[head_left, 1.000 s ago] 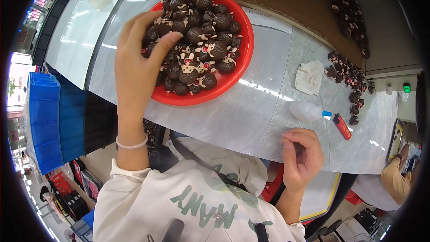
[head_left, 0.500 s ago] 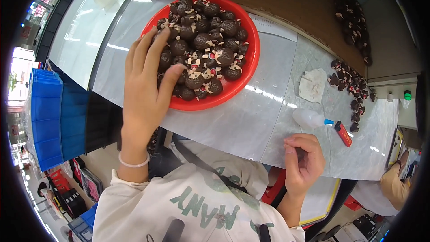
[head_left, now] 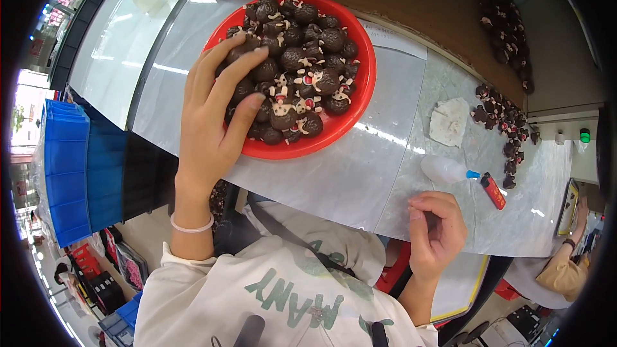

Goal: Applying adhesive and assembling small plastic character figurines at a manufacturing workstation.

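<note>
Right now the person's left hand [head_left: 215, 115] is down in the red bowl [head_left: 360, 99], fingers spread loosely over the heap of small dark brown figures [head_left: 302, 58] piled there. The fingertips press onto the pieces at the near left side of the pile, but they are not closed around any single one. Many of these pieces carry little white and red details.

Meanwhile the right hand [head_left: 437, 231] sits low at the near edge of the pale marbled table [head_left: 360, 180], well apart from the bowl. Its fingers are curled in toward the palm; something small may be pinched there, though from this angle I cannot tell.

Just beyond that hand lie a clear plastic bottle with a blue cap [head_left: 447, 169] on its side and a red lighter [head_left: 493, 191] beside it. Farther back is a crumpled white cloth [head_left: 448, 122], with a loose scatter of more dark figures [head_left: 504, 125] to its right. A white bracelet [head_left: 191, 225] circles the left wrist.
</note>
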A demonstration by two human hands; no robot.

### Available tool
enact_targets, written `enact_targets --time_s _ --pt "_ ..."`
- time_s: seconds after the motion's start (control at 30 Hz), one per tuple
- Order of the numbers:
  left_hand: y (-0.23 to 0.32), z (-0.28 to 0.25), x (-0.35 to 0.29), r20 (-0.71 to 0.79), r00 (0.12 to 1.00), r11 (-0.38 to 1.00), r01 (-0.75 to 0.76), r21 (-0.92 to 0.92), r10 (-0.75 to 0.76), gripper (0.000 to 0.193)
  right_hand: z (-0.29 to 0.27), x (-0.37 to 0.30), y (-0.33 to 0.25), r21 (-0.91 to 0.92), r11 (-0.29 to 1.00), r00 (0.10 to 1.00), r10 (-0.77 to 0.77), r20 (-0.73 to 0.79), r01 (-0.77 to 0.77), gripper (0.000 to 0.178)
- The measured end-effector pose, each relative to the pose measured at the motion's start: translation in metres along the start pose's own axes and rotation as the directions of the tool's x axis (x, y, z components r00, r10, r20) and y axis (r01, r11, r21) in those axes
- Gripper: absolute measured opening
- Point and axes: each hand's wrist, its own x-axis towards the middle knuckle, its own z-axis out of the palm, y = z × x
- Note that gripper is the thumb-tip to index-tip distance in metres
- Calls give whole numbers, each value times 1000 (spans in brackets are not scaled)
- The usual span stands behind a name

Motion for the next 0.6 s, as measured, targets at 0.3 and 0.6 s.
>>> enact_targets --time_s 0.3,0.6 --pt "10 -2 10 -47 999 999 -4 50 6 35 1 1 -1 -1 1000 1000 -12 -25 12 15" --pt "36 0 19 220 976 954 -76 290 11 34 -6 6 1 -5 996 995 -91 -32 91 16"
